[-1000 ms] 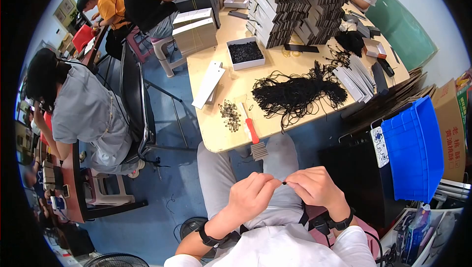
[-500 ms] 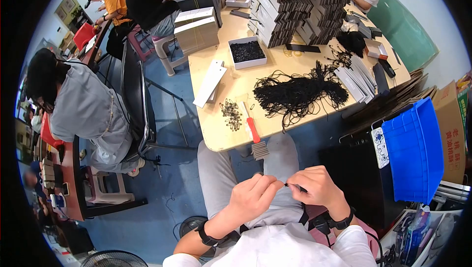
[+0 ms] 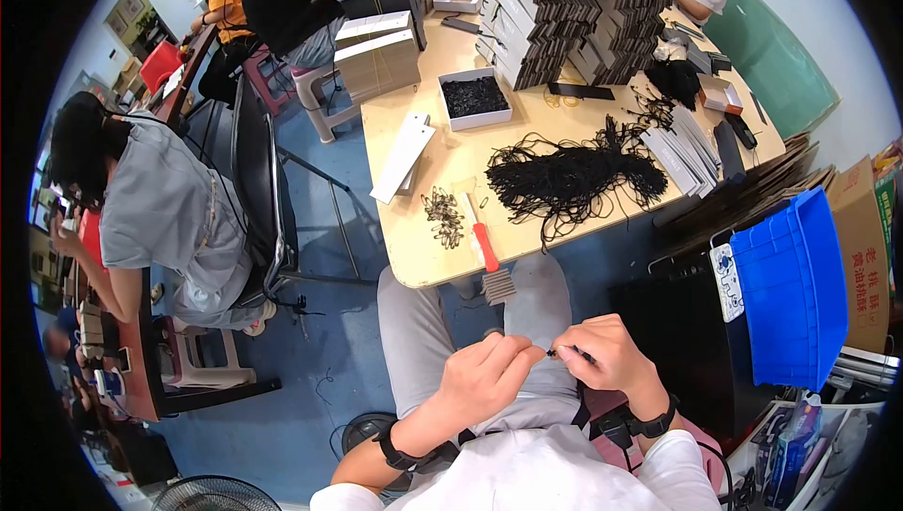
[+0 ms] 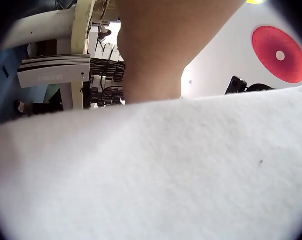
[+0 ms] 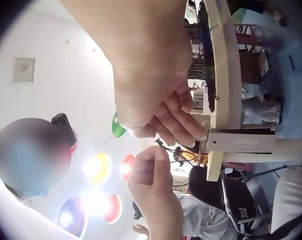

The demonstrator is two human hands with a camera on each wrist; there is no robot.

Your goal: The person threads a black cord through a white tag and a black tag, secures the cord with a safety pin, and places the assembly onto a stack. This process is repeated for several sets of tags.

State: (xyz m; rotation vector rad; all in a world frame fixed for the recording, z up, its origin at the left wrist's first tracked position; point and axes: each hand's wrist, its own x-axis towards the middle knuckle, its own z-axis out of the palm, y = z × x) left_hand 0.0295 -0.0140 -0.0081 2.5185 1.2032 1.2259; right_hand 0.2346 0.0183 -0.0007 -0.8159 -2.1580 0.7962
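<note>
Over the lap, both hands are close together at a thin black cord with a small knot. My left hand pinches it between thumb and forefinger, seen clearly as the lower hand in the right wrist view. From the other side, my right hand holds the cord at its fingertips, with a dark bit showing by the fingers. Loose strands trail below the knot in the right wrist view. White cloth fills most of the left wrist view and hides the left fingers.
On the table lie a heap of black cords, metal safety pins, a red-handled tool and a white box of small black pieces. Tall stacks of tags stand behind. A blue bin is at right.
My right hand has turned slightly and shifted a little to the right; more of the dark bit shows at its fingers. The left hand stays nearly in place.
</note>
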